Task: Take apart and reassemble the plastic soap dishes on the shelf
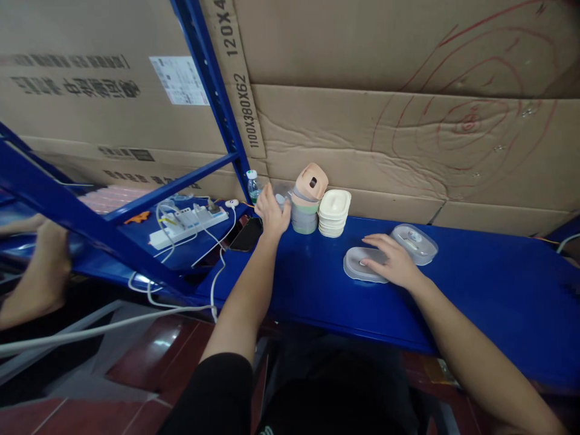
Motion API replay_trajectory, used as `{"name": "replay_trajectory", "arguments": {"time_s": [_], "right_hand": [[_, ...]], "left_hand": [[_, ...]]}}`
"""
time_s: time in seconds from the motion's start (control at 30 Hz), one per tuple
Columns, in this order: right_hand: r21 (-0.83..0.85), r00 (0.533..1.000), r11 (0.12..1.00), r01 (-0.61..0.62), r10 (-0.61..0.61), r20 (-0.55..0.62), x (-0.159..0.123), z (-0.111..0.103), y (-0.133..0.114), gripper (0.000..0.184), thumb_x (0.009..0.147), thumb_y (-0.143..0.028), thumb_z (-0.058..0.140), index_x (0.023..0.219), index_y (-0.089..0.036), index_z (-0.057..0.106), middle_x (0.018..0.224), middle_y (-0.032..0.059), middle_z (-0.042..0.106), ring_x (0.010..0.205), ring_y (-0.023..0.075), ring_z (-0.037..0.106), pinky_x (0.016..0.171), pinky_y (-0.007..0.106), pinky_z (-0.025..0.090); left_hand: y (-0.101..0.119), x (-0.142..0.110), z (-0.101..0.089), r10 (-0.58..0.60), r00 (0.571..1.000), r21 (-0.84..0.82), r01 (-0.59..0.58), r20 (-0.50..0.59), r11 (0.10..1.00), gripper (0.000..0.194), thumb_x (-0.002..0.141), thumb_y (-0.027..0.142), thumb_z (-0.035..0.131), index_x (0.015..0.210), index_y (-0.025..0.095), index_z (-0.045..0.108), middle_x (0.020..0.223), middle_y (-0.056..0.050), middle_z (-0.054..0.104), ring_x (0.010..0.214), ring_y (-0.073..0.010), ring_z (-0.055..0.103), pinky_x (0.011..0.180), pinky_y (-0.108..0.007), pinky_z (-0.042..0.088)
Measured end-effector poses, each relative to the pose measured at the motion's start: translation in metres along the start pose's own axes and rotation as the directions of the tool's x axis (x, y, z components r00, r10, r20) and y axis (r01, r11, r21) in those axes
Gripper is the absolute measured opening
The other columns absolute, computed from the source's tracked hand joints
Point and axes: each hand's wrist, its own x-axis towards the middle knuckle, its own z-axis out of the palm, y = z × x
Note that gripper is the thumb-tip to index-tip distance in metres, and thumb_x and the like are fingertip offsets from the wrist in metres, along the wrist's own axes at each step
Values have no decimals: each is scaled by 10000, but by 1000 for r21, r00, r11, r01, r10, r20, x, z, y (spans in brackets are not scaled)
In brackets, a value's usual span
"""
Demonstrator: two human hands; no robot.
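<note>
My left hand (pixel 272 215) reaches to the back of the blue shelf (pixel 475 284) and closes around a clear plastic container (pixel 281 194) next to a stack of pastel bowls (pixel 305 212). A pink lid (pixel 312 180) leans tilted on top of that stack. A stack of cream-white lids (pixel 334 212) stands just right of it. My right hand (pixel 393 261) lies flat with fingers spread on a clear lid (pixel 357 264) on the shelf. A second clear lidded container (pixel 414 243) sits touching distance behind that hand.
A small water bottle (pixel 252 184) stands by the blue rack post (pixel 212 90). A black phone (pixel 247 234), a white power strip (pixel 188 225) and white cables (pixel 217 266) lie to the left. Another person's hand (pixel 40 272) is at far left. Cardboard boxes (pixel 385 121) wall the back.
</note>
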Motion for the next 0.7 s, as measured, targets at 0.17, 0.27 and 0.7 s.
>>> {"name": "replay_trajectory", "arguments": {"time_s": [0.17, 0.27, 0.7], "right_hand": [[-27, 990, 1000, -17, 20, 141, 0, 1, 6, 640, 902, -600, 718, 1453, -298, 598, 1397, 131, 660, 1291, 371, 629, 1071, 607, 530], [-89, 960, 996, -29, 52, 275, -4, 6, 15, 896, 785, -712, 780, 1527, -272, 539, 1511, 176, 584, 1400, 436, 540, 1137, 676, 439], [-85, 949, 993, -80, 101, 298, -6, 11, 17, 895, 680, -515, 912, 1480, -248, 612, 1535, 188, 567, 1388, 450, 557, 1100, 652, 495]], "left_hand": [[1, -3, 1, 23, 997, -36, -26, -76, 999, 681, 959, 396, 503, 1562, 96, 402, 1603, -226, 450, 1504, -353, 379, 1247, -545, 256], [8, -7, -2, 56, 966, -67, -76, -251, 995, 603, 970, 412, 476, 1482, 93, 482, 1494, -234, 546, 1432, -327, 465, 1215, -507, 326], [115, -90, 1, 801, 417, -549, -583, 430, 599, 983, 815, 789, 668, 1523, 131, 488, 1625, -276, 401, 1463, -419, 477, 1160, -567, 445]]}}
